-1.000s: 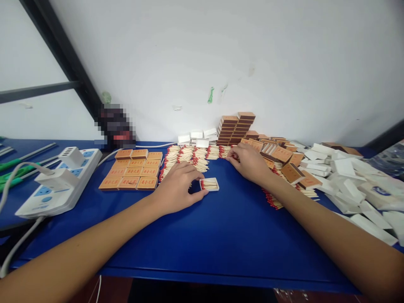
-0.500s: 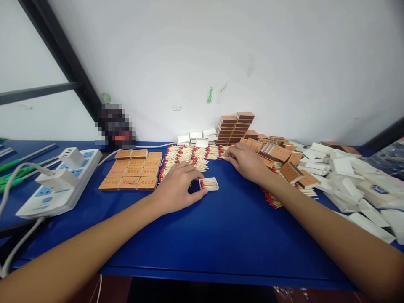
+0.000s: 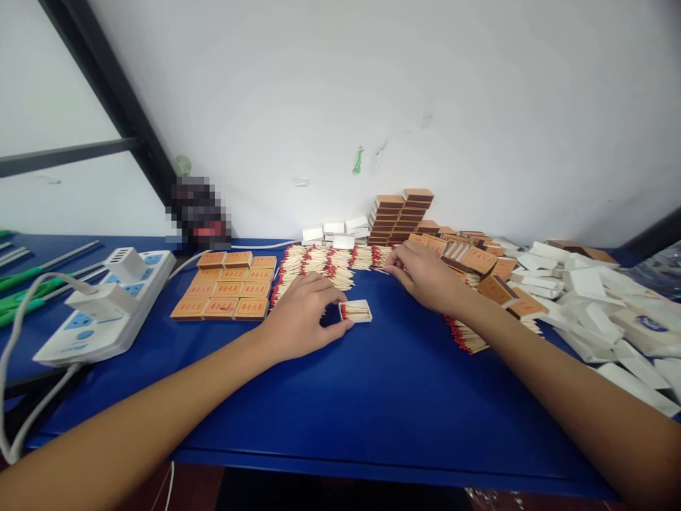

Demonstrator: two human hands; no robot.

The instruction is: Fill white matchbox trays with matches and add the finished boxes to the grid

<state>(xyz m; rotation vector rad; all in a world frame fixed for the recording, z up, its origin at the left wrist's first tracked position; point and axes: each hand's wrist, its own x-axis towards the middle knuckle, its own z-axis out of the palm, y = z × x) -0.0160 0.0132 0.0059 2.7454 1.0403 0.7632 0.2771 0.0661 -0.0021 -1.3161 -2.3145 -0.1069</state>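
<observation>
A small white matchbox tray (image 3: 362, 319) with red-tipped matches in it lies on the blue table. My left hand (image 3: 306, 316) grips the tray's left end between thumb and fingers. Farther back, my right hand (image 3: 420, 273) has its fingertips pinched at the right front edge of the rows of loose matches (image 3: 316, 264); matchsticks show at the fingertips, how many I cannot tell. Under my right forearm lies a second heap of matches (image 3: 465, 337), partly covered by orange matchbox sleeves (image 3: 497, 289).
Orange matchboxes (image 3: 220, 289) lie in rows at left, beside a white power strip (image 3: 114, 305) with cables. Stacked matchboxes (image 3: 396, 216) and white trays (image 3: 335, 228) stand by the wall. White trays (image 3: 590, 284) are heaped at right. Green-handled tools (image 3: 32, 291) lie far left.
The whole view has shifted slightly to the right. Both hands keep nearly the same places, the left at the tray and the right at the match rows.
</observation>
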